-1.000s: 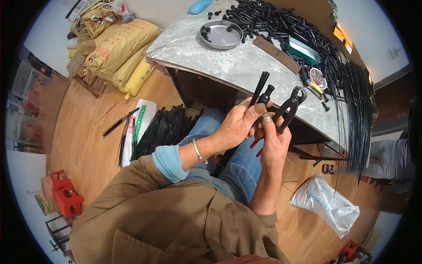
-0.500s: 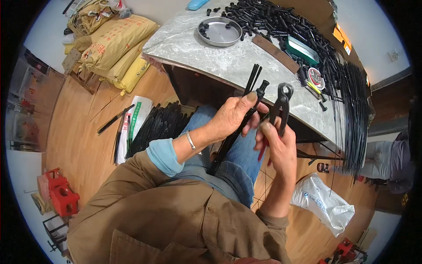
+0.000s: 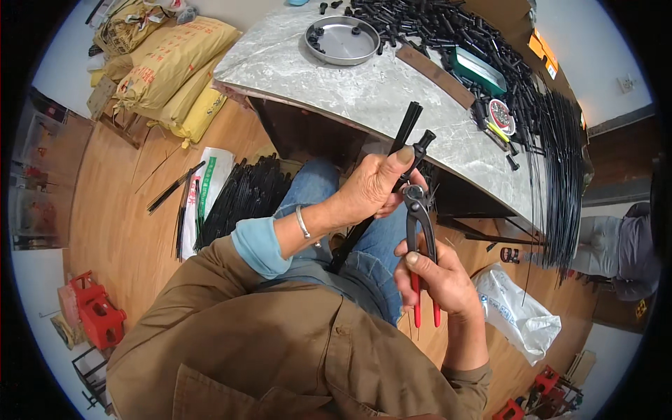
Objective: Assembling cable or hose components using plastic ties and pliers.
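Observation:
My left hand [image 3: 371,183] is closed around a bundle of thin black rods [image 3: 406,127] and a black tube-like fitting [image 3: 424,141], its thumb pressing on the fitting. The rods slant from my lap up toward the table edge. My right hand [image 3: 442,276] grips end-cutting pincers [image 3: 421,225] with red handles, thumb on one side and fingers on the other. The round pincer head sits just below the fitting, close to my left fingertips. What lies between the jaws is too small to make out.
A stone-patterned table [image 3: 301,84] bears a metal dish [image 3: 343,59], a heap of black fittings [image 3: 434,35], a brown bar [image 3: 434,75] and a green box [image 3: 479,70]. Long black rods [image 3: 560,182] hang over its right side. Yellow sacks [image 3: 175,66] are stacked left; more rods [image 3: 245,196] lie on the floor.
The pincers have swung from upright beside the fitting to just below it, and my right hand has moved down toward the handles. My left hand still holds the rods and fitting.

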Tool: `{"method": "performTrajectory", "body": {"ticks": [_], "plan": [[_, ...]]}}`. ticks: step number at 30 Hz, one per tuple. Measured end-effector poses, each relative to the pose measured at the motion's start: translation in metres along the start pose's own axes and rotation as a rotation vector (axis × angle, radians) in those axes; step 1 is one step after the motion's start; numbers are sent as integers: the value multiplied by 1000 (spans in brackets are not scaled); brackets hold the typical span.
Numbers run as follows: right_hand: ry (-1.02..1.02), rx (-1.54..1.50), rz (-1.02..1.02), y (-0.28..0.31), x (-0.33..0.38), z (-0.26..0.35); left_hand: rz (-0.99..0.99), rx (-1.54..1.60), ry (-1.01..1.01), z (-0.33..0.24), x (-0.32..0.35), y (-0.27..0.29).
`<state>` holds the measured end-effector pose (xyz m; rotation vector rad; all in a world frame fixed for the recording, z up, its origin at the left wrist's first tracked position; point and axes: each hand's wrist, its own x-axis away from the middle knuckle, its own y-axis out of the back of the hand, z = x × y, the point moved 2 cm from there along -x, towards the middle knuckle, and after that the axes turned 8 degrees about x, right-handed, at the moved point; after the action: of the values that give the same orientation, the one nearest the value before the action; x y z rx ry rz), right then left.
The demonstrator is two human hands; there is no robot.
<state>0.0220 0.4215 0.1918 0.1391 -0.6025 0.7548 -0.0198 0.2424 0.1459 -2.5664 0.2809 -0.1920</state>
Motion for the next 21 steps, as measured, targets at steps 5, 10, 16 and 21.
{"method": "performTrajectory", "body": {"ticks": [5,10,16,21], "plan": [[-4,-272,45,-3,2,5,31,0,-6,2,-2,-2],[-123,-292,125,3,14,20,19,-30,-6,2,0,-5],[-79,584,-168,1,5,36,-23,48,0,5,0,0],[-93,428,-102,0,-4,32,-5,58,16,5,-3,8]]}}
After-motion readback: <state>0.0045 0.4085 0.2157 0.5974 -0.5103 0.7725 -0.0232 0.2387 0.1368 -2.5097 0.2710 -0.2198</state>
